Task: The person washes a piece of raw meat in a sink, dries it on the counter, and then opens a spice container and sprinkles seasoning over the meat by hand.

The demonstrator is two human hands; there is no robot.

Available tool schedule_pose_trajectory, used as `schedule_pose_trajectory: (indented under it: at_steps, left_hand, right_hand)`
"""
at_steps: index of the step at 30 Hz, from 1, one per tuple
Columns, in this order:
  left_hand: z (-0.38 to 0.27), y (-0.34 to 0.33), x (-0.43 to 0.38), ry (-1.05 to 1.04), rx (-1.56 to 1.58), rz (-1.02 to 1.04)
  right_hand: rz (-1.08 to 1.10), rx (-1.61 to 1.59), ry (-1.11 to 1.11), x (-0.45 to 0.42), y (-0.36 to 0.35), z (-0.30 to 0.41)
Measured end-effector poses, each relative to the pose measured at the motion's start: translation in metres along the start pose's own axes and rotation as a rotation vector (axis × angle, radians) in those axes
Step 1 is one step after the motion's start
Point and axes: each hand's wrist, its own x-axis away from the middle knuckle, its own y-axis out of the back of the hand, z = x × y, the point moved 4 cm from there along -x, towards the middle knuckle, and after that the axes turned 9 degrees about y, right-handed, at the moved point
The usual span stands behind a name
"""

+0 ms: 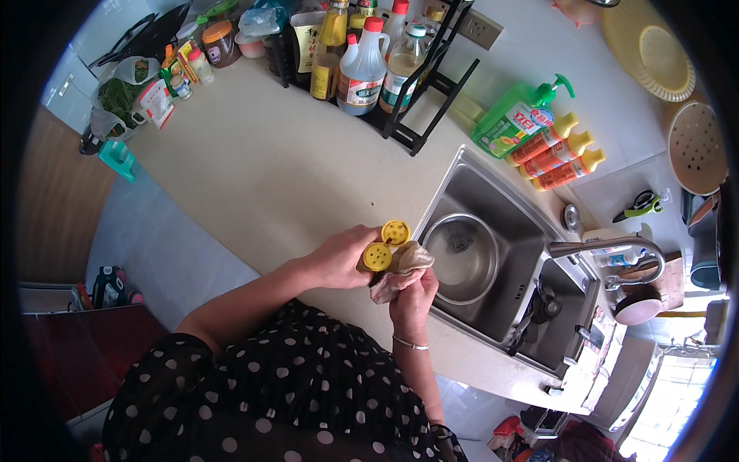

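Note:
My left hand (pixel 345 257) holds a small shaker container whose yellow perforated cap (pixel 377 257) faces up. The cap's yellow flip lid (pixel 396 233) stands open on its far side. Most of the container's body is hidden by my fingers. In my right hand (pixel 417 291) is a crumpled, light-coloured cloth (pixel 409 260), held against or close beside the shaker. Both hands are over the counter's near edge, just left of the sink.
At the right, a steel sink (pixel 508 196) holds a metal basin (pixel 460 300) containing a scouring pad, with utensils in the smaller bowl. A black rack (pixel 415 138) with sauce bottles stands at the back. Green dish soap (pixel 502 127) is behind the sink; jars and bagged greens (pixel 118 98) lie far left.

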Motion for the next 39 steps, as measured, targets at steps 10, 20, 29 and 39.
schedule_pose_trajectory:
  at_steps: [10, 20, 29, 39]
  left_hand:
    - [-0.017, -0.005, 0.011, -0.071, 0.055, -0.129]
    - [-0.023, -0.026, 0.02, -0.172, -0.052, -0.257]
    - [-0.02, -0.028, 0.019, -0.193, -0.027, -0.262]
    - [-0.019, -0.029, 0.022, -0.211, -0.056, -0.267]
  right_hand:
    - [0.13, 0.403, -0.066, -0.017, -0.03, 0.023]
    - [0.052, 0.113, -0.197, -0.008, -0.027, 0.02]
    - [0.143, 0.365, -0.091, -0.009, -0.037, 0.034]
    - [0.152, 0.679, 0.06, -0.018, -0.019, 0.032]
